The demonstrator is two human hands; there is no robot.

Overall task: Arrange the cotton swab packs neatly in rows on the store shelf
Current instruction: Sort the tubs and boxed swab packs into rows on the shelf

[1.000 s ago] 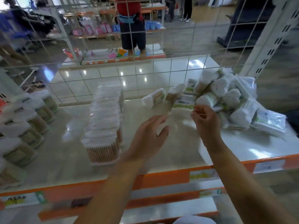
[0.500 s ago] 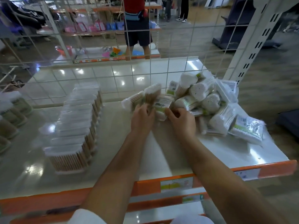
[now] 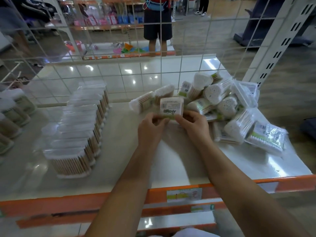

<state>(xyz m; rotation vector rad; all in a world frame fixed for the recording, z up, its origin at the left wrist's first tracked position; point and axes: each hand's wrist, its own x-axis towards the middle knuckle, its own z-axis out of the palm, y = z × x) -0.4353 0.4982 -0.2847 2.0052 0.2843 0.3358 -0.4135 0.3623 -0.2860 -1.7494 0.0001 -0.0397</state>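
Since half a second ago, you are lifting one swab pack point(image 3: 171, 106) clear at 12 o'clock, left hand point(image 3: 150, 127) and right hand point(image 3: 193, 124) pinching its lower edge. Keep it upright, carrying toward the row point(image 3: 80, 127) at 9 o'clock.

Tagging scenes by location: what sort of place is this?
Almost certainly a retail store aisle. The shelf has an orange price-label strip along its front edge, a wire-grid back panel divides it from the next aisle, and both hands hold a barcoded cotton swab pack.
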